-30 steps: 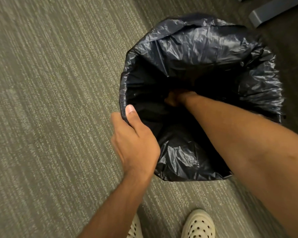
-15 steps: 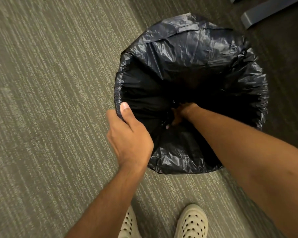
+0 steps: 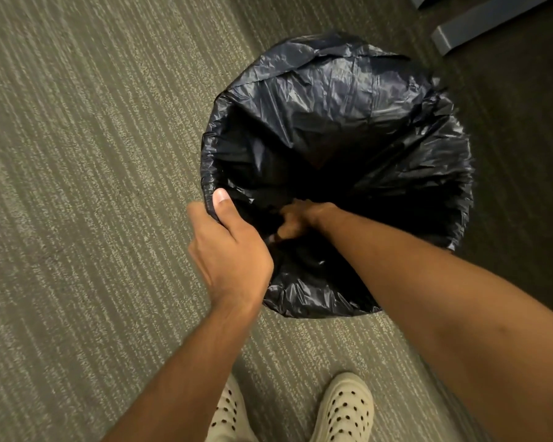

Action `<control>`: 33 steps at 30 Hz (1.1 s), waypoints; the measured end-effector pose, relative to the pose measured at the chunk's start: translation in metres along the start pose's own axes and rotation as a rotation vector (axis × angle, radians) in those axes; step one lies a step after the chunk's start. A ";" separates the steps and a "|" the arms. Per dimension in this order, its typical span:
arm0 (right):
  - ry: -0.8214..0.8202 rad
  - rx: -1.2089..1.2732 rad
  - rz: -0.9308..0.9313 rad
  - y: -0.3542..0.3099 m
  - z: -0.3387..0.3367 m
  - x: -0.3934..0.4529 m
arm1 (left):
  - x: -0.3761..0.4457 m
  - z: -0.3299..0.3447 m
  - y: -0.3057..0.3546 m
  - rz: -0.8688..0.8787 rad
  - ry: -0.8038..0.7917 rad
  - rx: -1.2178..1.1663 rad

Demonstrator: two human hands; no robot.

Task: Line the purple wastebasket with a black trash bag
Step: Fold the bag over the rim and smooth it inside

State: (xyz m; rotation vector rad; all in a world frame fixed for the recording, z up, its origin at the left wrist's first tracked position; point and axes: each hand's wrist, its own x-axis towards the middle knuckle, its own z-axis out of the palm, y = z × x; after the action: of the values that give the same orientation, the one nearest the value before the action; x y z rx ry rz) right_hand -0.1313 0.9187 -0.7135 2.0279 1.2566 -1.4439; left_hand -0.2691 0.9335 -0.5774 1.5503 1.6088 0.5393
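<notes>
A black trash bag (image 3: 348, 100) is draped over a round wastebasket on the carpet; the bag covers the rim all around, so the purple basket itself is hidden. My left hand (image 3: 230, 247) grips the bag-covered rim at its near left side, thumb inside and fingers outside. My right hand (image 3: 296, 220) reaches down inside the bag near the left side, its fingers curled in the dark plastic. Whether it holds a fold of the bag I cannot tell.
Grey striped carpet (image 3: 77, 186) lies all around. Two white perforated shoes (image 3: 345, 409) stand just below the basket. Dark blue-grey furniture bases (image 3: 492, 20) sit at the top right, beyond the basket, on darker floor.
My right hand has drawn back from the middle of the bag toward the near left side and risen. The left hand keeps its grip on the rim. The view has shifted slightly.
</notes>
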 end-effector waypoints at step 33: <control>1.337 0.467 -0.096 0.062 -0.139 -0.187 | 0.093 -0.018 0.087 0.471 -0.260 0.299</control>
State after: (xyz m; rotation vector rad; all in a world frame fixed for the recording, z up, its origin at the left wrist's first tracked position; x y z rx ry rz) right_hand -0.0177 0.8971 -0.5018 3.4840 1.4603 -0.1995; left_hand -0.2212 1.0399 -0.5235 2.1487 1.1636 0.3290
